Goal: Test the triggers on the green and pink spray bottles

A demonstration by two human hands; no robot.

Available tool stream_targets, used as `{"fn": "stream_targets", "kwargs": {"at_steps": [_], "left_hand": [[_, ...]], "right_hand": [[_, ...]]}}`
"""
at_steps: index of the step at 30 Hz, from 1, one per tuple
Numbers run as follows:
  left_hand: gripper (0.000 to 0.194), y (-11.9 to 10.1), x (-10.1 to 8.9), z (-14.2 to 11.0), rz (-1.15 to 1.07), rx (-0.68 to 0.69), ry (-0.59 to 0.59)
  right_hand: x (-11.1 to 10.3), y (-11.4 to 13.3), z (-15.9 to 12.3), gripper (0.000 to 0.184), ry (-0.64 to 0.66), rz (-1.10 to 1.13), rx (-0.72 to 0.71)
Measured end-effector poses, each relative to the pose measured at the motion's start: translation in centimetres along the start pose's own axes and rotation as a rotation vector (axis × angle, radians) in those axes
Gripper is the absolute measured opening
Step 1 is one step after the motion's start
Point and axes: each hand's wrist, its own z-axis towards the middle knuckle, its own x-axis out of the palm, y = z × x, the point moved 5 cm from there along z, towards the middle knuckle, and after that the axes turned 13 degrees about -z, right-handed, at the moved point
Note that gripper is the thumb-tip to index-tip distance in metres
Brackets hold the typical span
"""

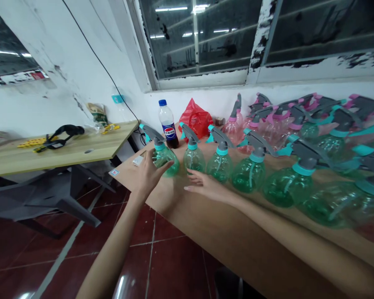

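My left hand (pixel 149 173) is at the leftmost green spray bottle (pixel 171 164), its thumb stretched out in front of the bottle and the other fingers at its left side. Whether it touches the bottle I cannot tell. My right hand (pixel 207 185) has its fingers loosely extended in front of the second green spray bottle (pixel 195 160) and the third spray bottle (pixel 220 166), holding nothing. Several such bottles stand upright in a row to the right, each with a grey and turquoise trigger head and a tube inside.
Pink spray bottles (pixel 233 128) crowd the back right of the brown table (pixel 174 199). A cola bottle (pixel 169 128) and a red plastic bag (pixel 195 118) stand behind the row. To the left are a wooden desk (pixel 62 155) and a grey chair (pixel 56 195).
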Motion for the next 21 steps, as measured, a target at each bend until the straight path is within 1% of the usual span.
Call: {"fn": "stream_targets", "kwargs": {"at_steps": [3,5,7,8,10,11,13,16,19,21], "left_hand": [[0.059,-1.1,-0.1,-1.0,-0.018,-0.016,0.019],[0.06,-2.4,-0.6,-2.5,-0.033,-0.024,0.035],[0.057,-4.0,-0.9,-4.6,-0.05,-0.031,0.06],[0.055,-5.0,-0.8,-5.8,-0.061,-0.028,0.089],[0.051,-6.8,0.2,-8.1,-0.06,-0.03,0.161],[0.052,-7.7,1.2,-9.1,-0.076,-0.034,0.212],[0.056,-9.7,3.6,-10.9,-0.13,0.0,0.289],[0.061,-13.5,7.9,-12.6,-0.227,0.079,0.399],[0.062,-17.6,12.2,-13.7,-0.258,0.142,0.52],[0.063,-20.2,14.6,-14.5,-0.273,0.169,0.577]], "right_hand": [[-0.5,0.8,-0.7,0.066,-0.005,-0.015,0.0],[-1.2,1.4,-1.9,0.057,0.004,-0.032,-0.019],[-2.4,1.9,-3.8,0.046,0.021,-0.058,-0.043],[-3.2,2.0,-5.1,0.045,0.025,-0.079,-0.046],[-5.2,2.0,-7.9,0.046,0.026,-0.137,-0.031],[-6.3,1.9,-9.4,0.05,0.021,-0.165,-0.015],[-8.5,1.6,-12.4,0.059,0.008,-0.23,0.031],[-11.7,1.1,-16.5,0.076,-0.04,-0.337,0.08],[-14.5,0.9,-20.0,0.093,-0.133,-0.397,0.106],[-16.0,0.9,-22.2,0.097,-0.224,-0.401,0.113]]}}
